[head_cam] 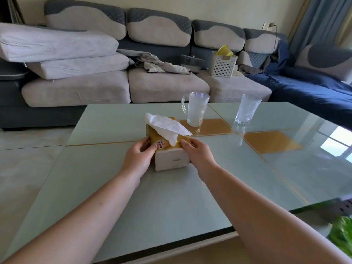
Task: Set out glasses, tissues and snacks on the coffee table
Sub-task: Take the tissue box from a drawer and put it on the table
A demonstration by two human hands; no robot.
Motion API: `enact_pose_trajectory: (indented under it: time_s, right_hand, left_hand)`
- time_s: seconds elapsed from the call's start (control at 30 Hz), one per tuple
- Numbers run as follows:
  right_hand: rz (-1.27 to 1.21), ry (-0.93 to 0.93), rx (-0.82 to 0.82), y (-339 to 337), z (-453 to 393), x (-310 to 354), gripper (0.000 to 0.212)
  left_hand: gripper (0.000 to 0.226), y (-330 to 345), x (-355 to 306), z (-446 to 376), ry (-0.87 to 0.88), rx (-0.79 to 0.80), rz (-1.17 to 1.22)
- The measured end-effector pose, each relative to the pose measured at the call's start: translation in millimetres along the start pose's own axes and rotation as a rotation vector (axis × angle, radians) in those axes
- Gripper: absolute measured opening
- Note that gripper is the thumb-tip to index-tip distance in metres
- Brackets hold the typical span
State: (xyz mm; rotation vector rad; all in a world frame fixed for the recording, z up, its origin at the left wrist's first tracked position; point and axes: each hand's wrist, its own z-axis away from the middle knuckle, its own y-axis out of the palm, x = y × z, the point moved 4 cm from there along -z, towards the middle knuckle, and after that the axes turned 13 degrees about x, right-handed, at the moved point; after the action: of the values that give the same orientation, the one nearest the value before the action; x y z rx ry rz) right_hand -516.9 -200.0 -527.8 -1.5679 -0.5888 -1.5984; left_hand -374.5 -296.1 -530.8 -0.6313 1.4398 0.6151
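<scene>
A yellow and white tissue pack (171, 157) lies on the glass coffee table (152, 197), with a white tissue (167, 128) sticking out of its top. My left hand (139, 157) grips the pack's left side and my right hand (198, 153) grips its right side. Behind the pack stands a clear glass mug with a handle (195, 109). A second clear glass tumbler (246, 109) stands to its right. Both glasses are upright and apart from my hands.
A grey and blue sofa (167, 82) runs behind the table, holding stacked cushions (57, 44), crumpled cloth (162, 63) and a white basket (222, 63) with yellow bowls. Something green (341, 235) shows blurred at the lower right corner.
</scene>
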Motion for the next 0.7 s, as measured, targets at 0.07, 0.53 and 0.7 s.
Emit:
enact_pose_trajectory:
  time_s: [0.07, 0.53, 0.7]
  right_hand:
    - [0.007, 0.006, 0.002, 1, 3, 2, 0.029]
    - [-0.372, 0.044, 0.088, -26, 159, -8, 0.036]
    - [-0.466, 0.258, 0.142, -41, 223, -57, 0.034]
  left_hand:
    - [0.031, 0, -1, 0, 0.014, -0.011, 0.007]
    - [0.049, 15, -11, 142, 0.076, 0.089, 0.277]
    - [0.029, 45, 35, 216, -0.098, 0.203, 0.511]
